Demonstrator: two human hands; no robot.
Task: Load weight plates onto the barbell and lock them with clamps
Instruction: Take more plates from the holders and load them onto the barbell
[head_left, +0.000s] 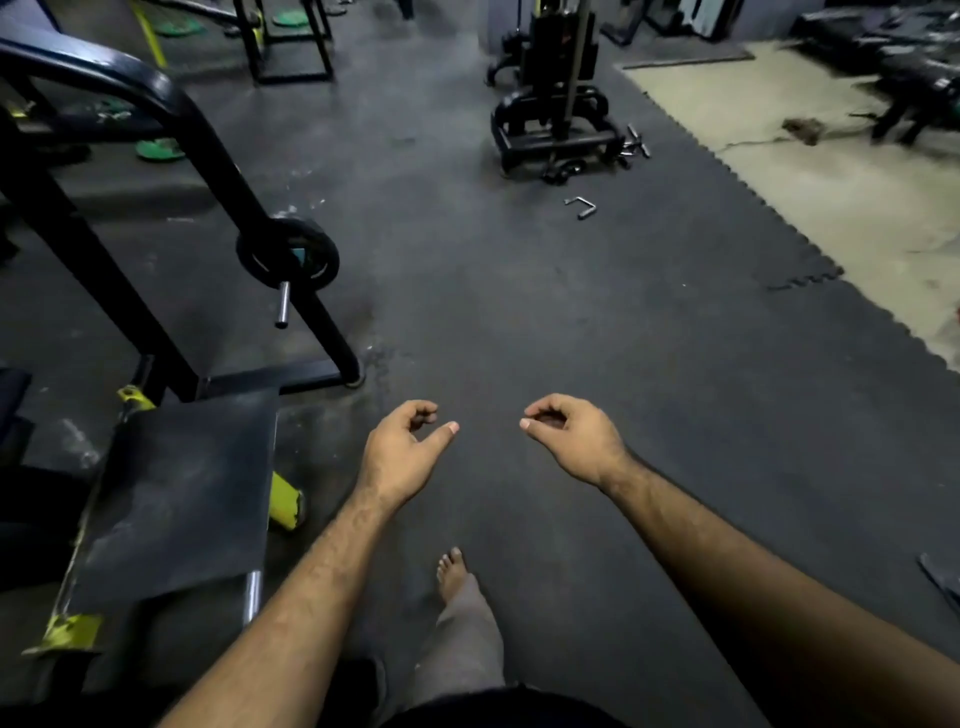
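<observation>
A head-worn camera looks down at a dim gym floor of dark rubber mat (597, 364). Two bare forearms reach forward over it. The left hand (402, 452) is loosely curled, fingers bent inward and thumb stretched out, holding nothing. The right hand (569, 436) mirrors it, fingers curled under and thumb pointing toward the left hand, also empty. The two hands are near each other but do not touch.

Beyond and to the left of the left hand stands a black steel rack (156, 171). A single black weight plate (288, 253) hangs on a short chrome peg (282, 304) on the rack's slanted leg. Just left of the left forearm sits a dark padded bench (182, 493) with chipped yellow paint on its frame.

Well beyond the right hand, a small metal handle (582, 207) lies on the mat, in front of a black cable machine (556, 104); what look like green plates (160, 149) lie blurred behind the rack. Below the hands, a bare foot (451, 569) steps forward.
</observation>
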